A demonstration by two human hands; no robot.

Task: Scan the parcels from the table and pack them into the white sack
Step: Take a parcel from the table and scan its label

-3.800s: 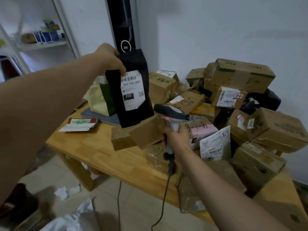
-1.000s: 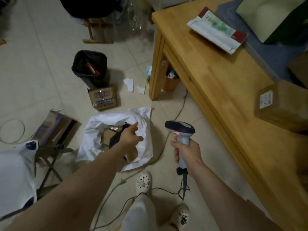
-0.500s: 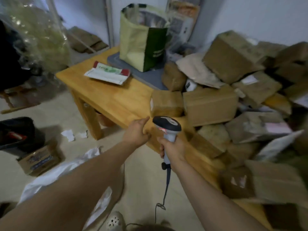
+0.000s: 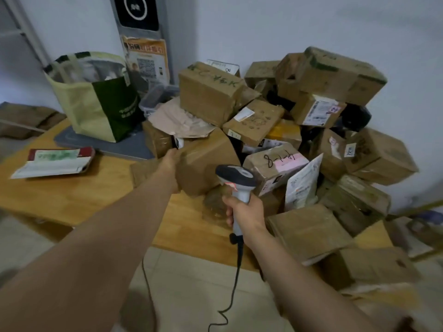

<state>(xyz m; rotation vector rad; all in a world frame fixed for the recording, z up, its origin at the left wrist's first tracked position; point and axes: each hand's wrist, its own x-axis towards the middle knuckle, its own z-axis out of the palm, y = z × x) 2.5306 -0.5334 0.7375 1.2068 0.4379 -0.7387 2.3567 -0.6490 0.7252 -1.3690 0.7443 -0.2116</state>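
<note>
1. Many brown cardboard parcels [image 4: 254, 121], taped and labelled, heap the wooden table [image 4: 60, 200] toward three o'clock.
2. Left hand [image 4: 171, 161] touches the plain brown box [image 4: 206, 166] at its nine-o'clock edge; whether it grips is unclear.
3. Right hand [image 4: 244, 212] clasps the grey scanner [image 4: 236, 178], at the box's five o'clock.

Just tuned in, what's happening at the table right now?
A person stands at the wooden table, which is heaped with parcels. The left hand grips the left edge of a brown box at the front of the heap. The right hand holds the corded scanner upright just in front of that box. No label shows on the box's near faces. The white sack is out of view.
</note>
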